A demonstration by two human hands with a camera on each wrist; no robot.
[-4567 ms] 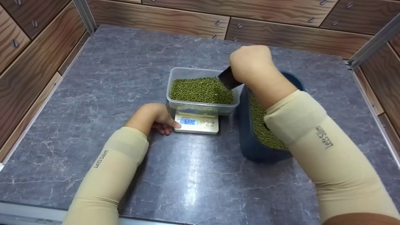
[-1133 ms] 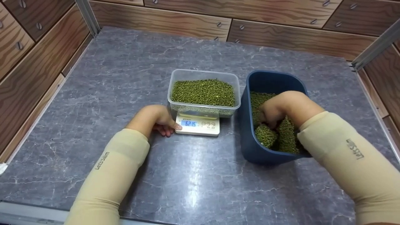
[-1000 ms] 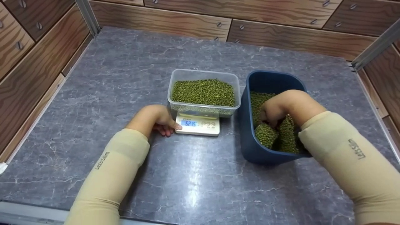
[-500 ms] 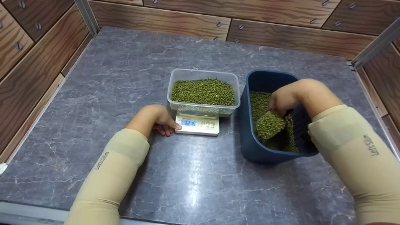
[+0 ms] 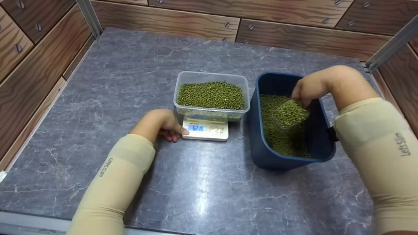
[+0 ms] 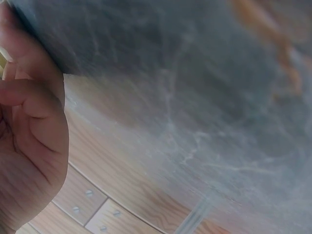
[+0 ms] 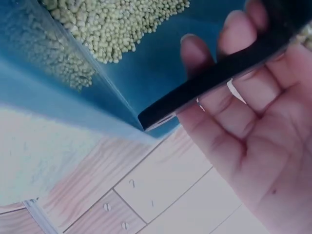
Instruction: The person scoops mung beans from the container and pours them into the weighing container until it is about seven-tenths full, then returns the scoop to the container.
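Observation:
A cream kitchen scale [image 5: 217, 134] with a lit blue display carries a clear plastic container [image 5: 213, 113] of green mung beans [image 5: 210, 94]. My left hand [image 5: 166, 123] holds the scale's near left corner, thumb on top and the other fingers bent beside it. Over the deep blue bin [image 5: 257, 137], my right hand [image 5: 310, 88] grips a scoop [image 5: 290, 113] heaped with beans. Its black handle [image 7: 204, 80] crosses the curled fingers in the right wrist view. More beans [image 5: 284, 142] lie at the bottom of the bin.
The blue bin stands right of the clear container, close against it in the head view. Everything rests on a grey marbled table [image 5: 130, 65]. Wood-patterned panels [image 5: 176, 23] rise at its back and sides, with metal posts [image 5: 89, 19] at the back corners.
Earlier the right hand tipped the scoop over the clear container, then dug in the bin. Now it has lifted the filled scoop up and rightward. The left hand has stayed at the scale.

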